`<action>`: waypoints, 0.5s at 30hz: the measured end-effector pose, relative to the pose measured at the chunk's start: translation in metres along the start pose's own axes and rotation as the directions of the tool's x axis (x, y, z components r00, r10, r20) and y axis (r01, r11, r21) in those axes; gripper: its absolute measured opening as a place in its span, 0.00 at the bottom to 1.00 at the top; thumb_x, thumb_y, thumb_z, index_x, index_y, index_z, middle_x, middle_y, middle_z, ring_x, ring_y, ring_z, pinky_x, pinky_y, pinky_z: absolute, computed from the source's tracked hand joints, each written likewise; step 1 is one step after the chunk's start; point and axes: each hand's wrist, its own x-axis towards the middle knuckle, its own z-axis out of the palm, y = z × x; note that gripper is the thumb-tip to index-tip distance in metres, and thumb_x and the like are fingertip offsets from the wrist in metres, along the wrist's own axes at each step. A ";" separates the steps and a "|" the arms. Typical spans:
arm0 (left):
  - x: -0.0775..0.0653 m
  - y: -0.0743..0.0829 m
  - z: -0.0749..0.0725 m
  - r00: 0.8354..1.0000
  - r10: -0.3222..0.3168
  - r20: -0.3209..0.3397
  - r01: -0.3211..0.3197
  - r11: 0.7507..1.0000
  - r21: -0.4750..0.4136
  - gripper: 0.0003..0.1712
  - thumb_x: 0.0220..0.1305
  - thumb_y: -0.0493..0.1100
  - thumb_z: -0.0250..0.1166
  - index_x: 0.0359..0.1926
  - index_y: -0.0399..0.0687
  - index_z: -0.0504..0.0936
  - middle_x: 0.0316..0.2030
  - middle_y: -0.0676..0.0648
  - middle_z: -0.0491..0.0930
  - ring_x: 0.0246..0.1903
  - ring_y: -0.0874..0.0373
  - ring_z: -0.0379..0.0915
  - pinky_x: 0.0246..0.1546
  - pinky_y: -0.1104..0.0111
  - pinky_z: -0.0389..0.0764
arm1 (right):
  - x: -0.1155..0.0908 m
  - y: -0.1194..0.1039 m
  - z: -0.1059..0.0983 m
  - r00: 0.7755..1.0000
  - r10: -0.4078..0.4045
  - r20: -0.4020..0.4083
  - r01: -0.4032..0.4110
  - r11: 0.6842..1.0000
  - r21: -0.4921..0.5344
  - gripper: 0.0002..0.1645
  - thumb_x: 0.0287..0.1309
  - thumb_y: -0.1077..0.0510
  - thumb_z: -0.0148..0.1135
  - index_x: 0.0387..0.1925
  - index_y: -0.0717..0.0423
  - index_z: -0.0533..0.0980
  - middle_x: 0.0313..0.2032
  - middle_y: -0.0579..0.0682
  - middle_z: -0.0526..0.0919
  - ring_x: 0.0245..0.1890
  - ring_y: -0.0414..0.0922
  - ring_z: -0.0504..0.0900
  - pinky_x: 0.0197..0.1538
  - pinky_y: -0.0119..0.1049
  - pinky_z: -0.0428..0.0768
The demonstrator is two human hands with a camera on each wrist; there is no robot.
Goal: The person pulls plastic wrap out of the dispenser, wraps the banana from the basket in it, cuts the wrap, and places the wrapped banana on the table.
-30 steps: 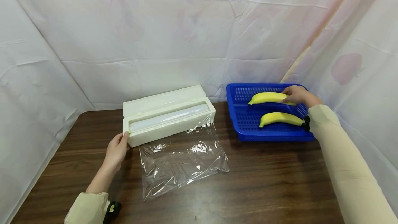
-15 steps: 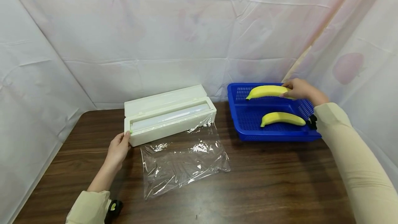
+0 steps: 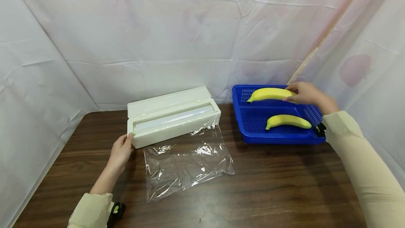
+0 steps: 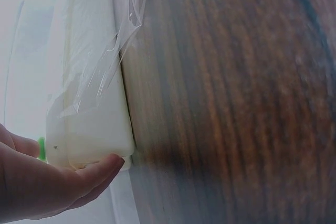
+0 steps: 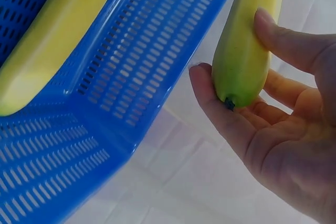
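Note:
My right hand [image 3: 304,93] grips a yellow banana [image 3: 267,94] over the back of a blue plastic basket [image 3: 281,140]. In the right wrist view, thumb and fingers close round the greenish, dark-tipped end of this banana [image 5: 244,61], above the basket's rim. A second banana [image 3: 288,121] lies in the basket. My left hand [image 3: 121,152] holds the near left corner of a white cling film box [image 3: 177,133], lid raised, with a film roll [image 3: 174,118] inside. In the left wrist view its fingers lie against the box end, beside a green piece [image 4: 42,148].
A sheet of clear cling film [image 3: 190,166] runs from the box over the front of it onto the brown wooden table [image 3: 269,185]. White curtains [image 3: 177,45] hang behind and at both sides. The basket stands right of the box.
My right hand has raised the back banana from the basket and shifted it slightly left relative to the other banana. My left hand stays at the box corner. The film sheet lies as before.

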 end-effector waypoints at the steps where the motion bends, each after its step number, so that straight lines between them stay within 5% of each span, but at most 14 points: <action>1: 0.000 0.000 0.000 1.000 0.000 -0.004 0.000 1.000 0.000 0.40 0.87 0.55 0.35 0.80 0.24 0.47 0.77 0.22 0.54 0.76 0.33 0.56 0.76 0.46 0.63 | -0.001 -0.002 0.001 1.000 0.000 -0.003 0.000 1.000 0.006 0.33 0.72 0.51 0.68 0.63 0.75 0.75 0.54 0.75 0.82 0.47 0.65 0.83 0.51 0.64 0.80; 15: -0.001 -0.001 0.002 1.000 -0.002 -0.018 0.001 1.000 -0.010 0.40 0.87 0.54 0.35 0.80 0.23 0.47 0.76 0.22 0.54 0.75 0.34 0.58 0.76 0.46 0.64 | -0.015 -0.039 0.019 0.998 0.040 -0.038 -0.035 0.991 0.132 0.37 0.74 0.46 0.65 0.69 0.71 0.71 0.64 0.75 0.75 0.62 0.71 0.75 0.60 0.69 0.75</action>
